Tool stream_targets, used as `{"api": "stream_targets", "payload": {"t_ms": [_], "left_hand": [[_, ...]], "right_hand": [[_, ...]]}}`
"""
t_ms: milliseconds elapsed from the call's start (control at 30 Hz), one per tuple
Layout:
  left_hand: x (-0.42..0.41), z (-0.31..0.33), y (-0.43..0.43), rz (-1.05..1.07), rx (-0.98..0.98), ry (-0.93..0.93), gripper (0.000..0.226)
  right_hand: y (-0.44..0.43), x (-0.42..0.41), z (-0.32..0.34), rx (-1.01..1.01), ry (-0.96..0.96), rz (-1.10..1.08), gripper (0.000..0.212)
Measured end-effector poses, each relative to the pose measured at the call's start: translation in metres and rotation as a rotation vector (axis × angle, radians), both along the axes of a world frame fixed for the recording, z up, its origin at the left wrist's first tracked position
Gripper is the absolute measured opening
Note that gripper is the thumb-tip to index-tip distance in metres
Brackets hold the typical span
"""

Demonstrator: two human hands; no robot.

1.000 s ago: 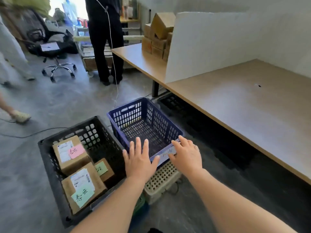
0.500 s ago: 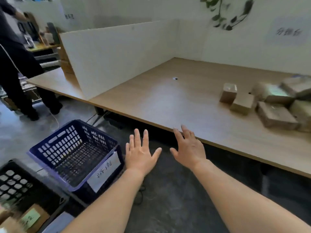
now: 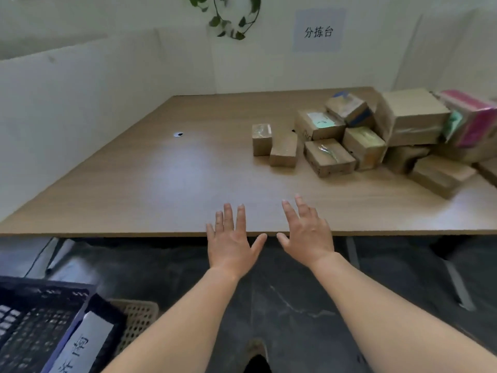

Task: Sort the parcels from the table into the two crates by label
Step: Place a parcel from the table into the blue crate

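Note:
Several cardboard parcels [image 3: 329,156] lie piled on the right half of the wooden table [image 3: 174,184], some with green or pink labels. The nearest small ones [image 3: 283,150] stand at the pile's left edge. My left hand [image 3: 232,239] and my right hand [image 3: 306,231] hover side by side over the table's front edge, fingers straight and spread, both holding nothing. The blue crate [image 3: 40,327] with a white paper label sits on the floor at the lower left, only partly in view. The black crate is out of view.
White partition boards [image 3: 80,84] wall the table at the left and back. A sign with Chinese characters [image 3: 318,30] and a hanging plant [image 3: 231,20] are on the back wall. A beige perforated basket [image 3: 137,321] lies beside the blue crate. Table legs [image 3: 454,281] stand at the right.
My view has swung right from the crates to the table. Both hands have risen from the blue crate's rim to the table's front edge, still holding nothing.

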State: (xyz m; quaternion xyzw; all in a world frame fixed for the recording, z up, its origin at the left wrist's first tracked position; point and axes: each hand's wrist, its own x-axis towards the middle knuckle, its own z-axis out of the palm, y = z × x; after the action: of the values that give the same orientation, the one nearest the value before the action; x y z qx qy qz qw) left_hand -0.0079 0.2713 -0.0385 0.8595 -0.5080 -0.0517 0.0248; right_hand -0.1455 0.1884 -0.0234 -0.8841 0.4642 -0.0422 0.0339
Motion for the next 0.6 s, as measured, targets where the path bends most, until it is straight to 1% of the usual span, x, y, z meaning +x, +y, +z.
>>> {"api": "stream_targets", "payload": {"t_ms": [167, 333, 600], "left_hand": [[-0.013, -0.011, -0.075, -0.115, 0.025, 0.030, 0.083], [-0.020, -0.010, -0.155, -0.210, 0.014, 0.018, 0.083], [-0.036, -0.003, -0.269, -0.401, -0.055, 0.077, 0.083]], "right_hand": [[-0.059, -0.020, -0.010, 0.023, 0.030, -0.120, 0.077], [-0.123, -0.032, -0.004, 0.014, 0.024, -0.238, 0.074], [-0.198, -0.056, 0.005, -0.014, 0.019, -0.415, 0.070]]}}
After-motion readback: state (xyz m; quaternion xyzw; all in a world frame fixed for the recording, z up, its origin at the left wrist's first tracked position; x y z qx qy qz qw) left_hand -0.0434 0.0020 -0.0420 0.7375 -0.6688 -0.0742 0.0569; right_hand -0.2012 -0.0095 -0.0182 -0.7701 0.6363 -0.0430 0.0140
